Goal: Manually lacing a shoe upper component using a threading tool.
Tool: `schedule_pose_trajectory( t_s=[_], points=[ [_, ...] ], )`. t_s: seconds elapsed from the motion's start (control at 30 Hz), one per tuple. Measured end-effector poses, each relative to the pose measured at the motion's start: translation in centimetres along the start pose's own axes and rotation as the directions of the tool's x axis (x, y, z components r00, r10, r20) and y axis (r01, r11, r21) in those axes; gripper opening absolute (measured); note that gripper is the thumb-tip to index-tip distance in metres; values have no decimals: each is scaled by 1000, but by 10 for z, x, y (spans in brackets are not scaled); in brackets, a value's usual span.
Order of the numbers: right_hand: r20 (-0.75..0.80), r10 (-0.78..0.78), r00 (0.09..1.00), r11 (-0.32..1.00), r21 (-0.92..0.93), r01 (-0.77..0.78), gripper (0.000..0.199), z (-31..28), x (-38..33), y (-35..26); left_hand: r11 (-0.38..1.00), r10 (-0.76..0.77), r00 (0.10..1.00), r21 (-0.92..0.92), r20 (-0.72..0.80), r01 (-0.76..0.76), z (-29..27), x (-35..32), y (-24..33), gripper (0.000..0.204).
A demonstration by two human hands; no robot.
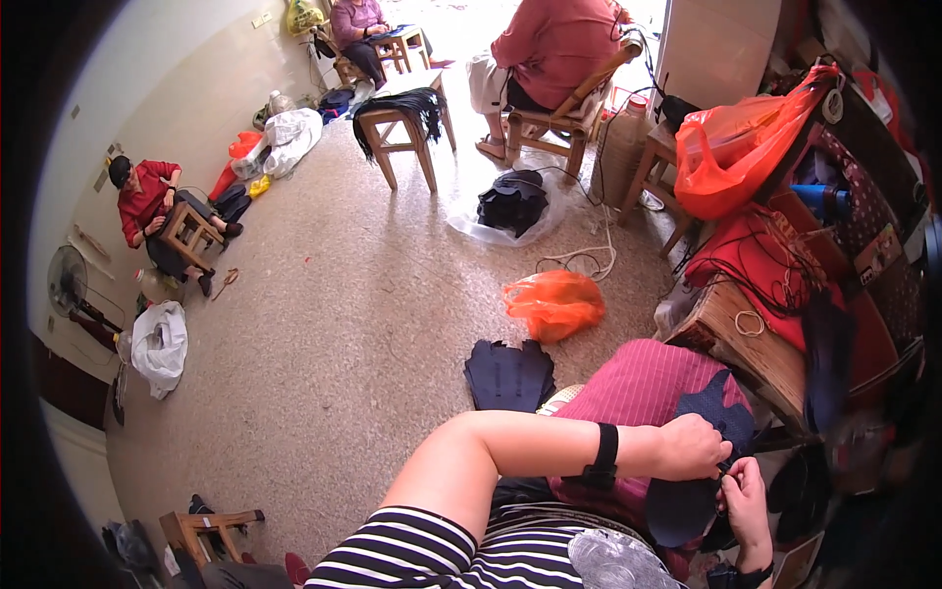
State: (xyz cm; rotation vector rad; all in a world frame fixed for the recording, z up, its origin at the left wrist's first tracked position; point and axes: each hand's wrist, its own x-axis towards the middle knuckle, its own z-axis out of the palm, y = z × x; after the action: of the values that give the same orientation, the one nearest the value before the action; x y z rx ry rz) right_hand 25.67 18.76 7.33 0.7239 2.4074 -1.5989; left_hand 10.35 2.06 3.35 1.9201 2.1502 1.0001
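A dark navy fabric piece [680,513], shaped much like a shoe upper with a dotted part, lies across my lap on pink striped cloth [638,388]. My left hand [690,448] is closed over the middle of it, fingers bent and gripping it. Close beside, my right hand [747,499] pinches at the piece's edge with thumb and finger. Whatever sits between those right fingertips is too small to make out. The two hands' fingertips nearly meet. On the floor ahead of my knees lies a stack of similar navy pieces [508,375].
An orange plastic bag [555,304] and a clear bag of dark pieces [512,204] lie ahead. At my right, a cluttered wooden bench [731,329] carries cords and red cloth. Stools, one draped with black strips [400,110], and seated people [157,211] are farther off.
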Motion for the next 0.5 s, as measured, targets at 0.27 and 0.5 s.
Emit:
schedule_pose_trajectory(
  t_s=[0.27, 0.5],
  points=[
    [35, -17, 999, 998, -53, 18, 10, -1, 7, -3, 965, 223, 975, -143, -10, -222, 1, -15, -23, 22],
    [19, -56, 998, 995, -84, 58, 9, -3, 7, 0, 917, 145, 986, -362, -84, -166, -20, -51, -34, 25]
  ],
)
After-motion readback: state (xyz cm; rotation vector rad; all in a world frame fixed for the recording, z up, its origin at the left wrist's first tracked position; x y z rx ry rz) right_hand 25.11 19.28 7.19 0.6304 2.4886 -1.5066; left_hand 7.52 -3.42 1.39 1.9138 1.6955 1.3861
